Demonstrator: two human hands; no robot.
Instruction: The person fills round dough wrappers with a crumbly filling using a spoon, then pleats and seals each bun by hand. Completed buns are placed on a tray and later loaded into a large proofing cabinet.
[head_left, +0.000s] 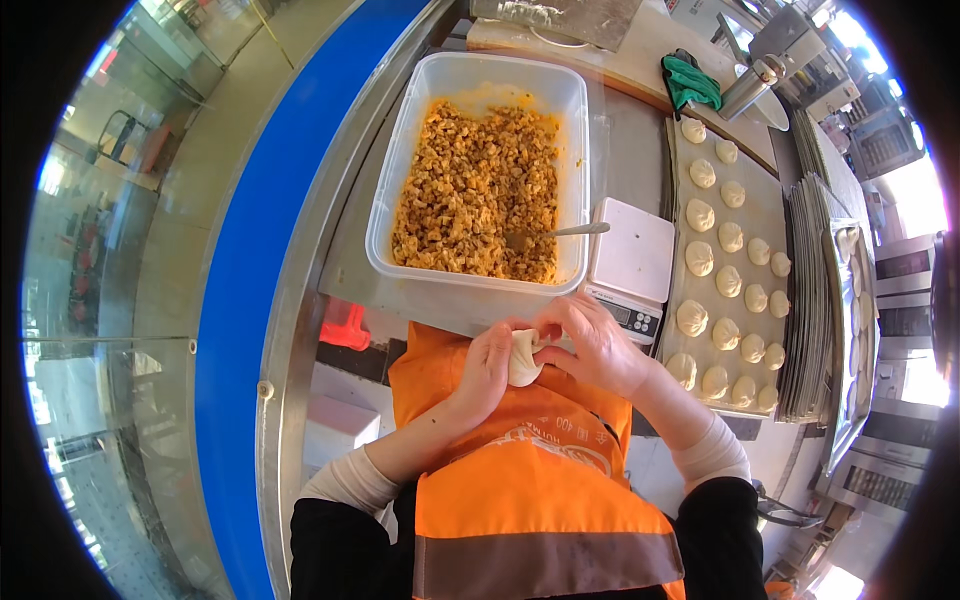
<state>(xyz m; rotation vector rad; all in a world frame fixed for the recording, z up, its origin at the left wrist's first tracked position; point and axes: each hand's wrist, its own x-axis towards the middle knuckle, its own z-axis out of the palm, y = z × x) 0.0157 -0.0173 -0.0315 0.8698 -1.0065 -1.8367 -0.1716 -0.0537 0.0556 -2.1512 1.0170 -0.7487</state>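
Between my two hands, just in front of the orange apron, is a piece of pale dough shaped like a bun. My left hand cups it from the left. With thumb and fingers, my right hand pinches the dough's upper right edge; whether filling lies inside is hidden. Beyond my hands stands a translucent plastic tub of chopped brown-orange filling. A metal spoon rests in the filling, its handle over the tub's right rim. To the tub's right sits a digital kitchen scale.
Right of the scale, a tray bears several rows of pleated buns. Stacked trays stand beyond it. A green cloth and a metal cylinder are at the back right. A blue-topped ledge with glass runs along the left.
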